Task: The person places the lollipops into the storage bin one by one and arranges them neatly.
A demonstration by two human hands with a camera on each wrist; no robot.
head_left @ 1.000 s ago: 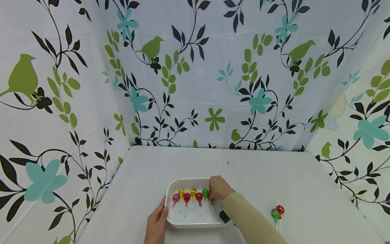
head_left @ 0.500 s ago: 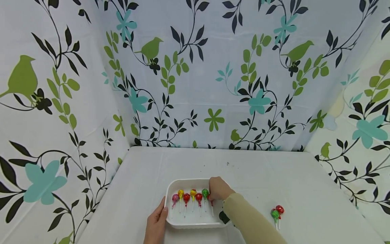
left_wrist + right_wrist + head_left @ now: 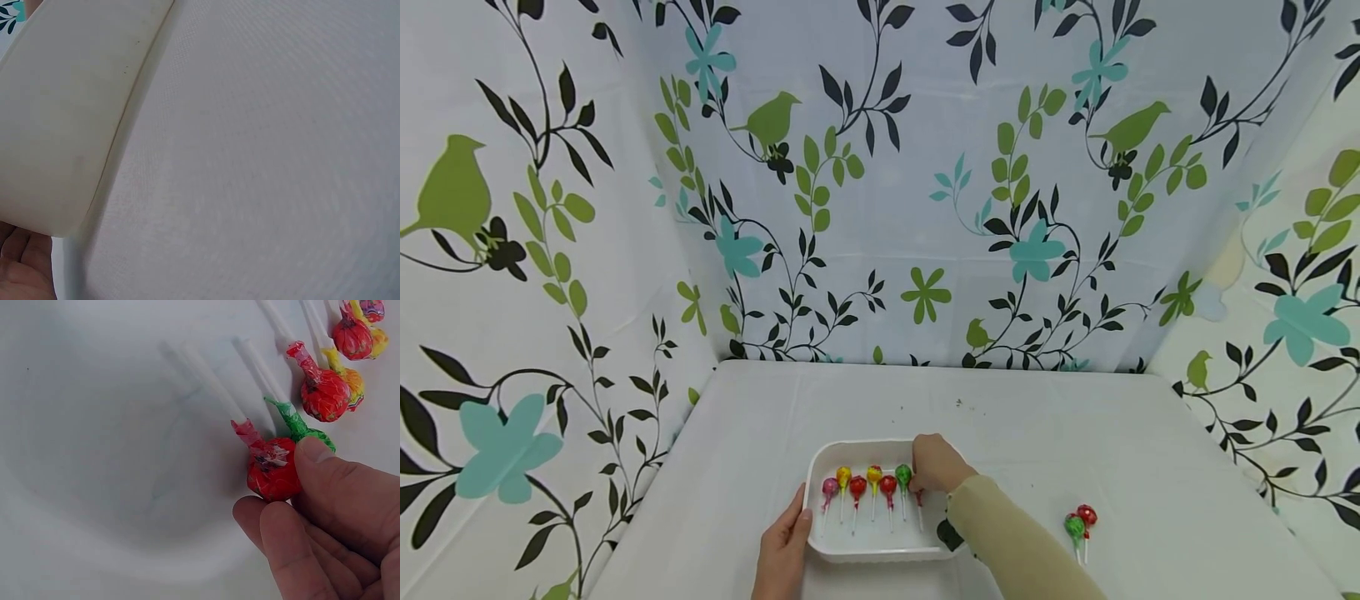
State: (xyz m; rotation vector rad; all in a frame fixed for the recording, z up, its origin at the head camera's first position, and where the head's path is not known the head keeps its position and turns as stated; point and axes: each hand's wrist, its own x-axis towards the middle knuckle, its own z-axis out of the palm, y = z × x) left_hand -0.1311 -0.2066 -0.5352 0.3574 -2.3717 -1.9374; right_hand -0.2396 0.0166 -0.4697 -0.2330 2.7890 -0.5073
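A white tray (image 3: 880, 553) holds a row of wrapped lollipops, their sticks toward me. My left hand (image 3: 784, 546) grips the tray's left side, thumb at the rim; in the left wrist view its fingers (image 3: 25, 259) show past the tray's corner. At the right end of the row, my right hand (image 3: 938, 463) reaches into the tray. Its thumb and fingers pinch the head of a red lollipop (image 3: 274, 469). Beside that lies a green lollipop (image 3: 903, 476), partly behind the thumb in the right wrist view. Red, yellow and pink lollipops continue leftward.
Outside the tray, a green lollipop (image 3: 1075, 527) and a red lollipop (image 3: 1087, 515) lie together on the white tabletop (image 3: 1015, 417) to the right. A patterned curtain (image 3: 865, 208) with leaves and birds encloses the back and sides.
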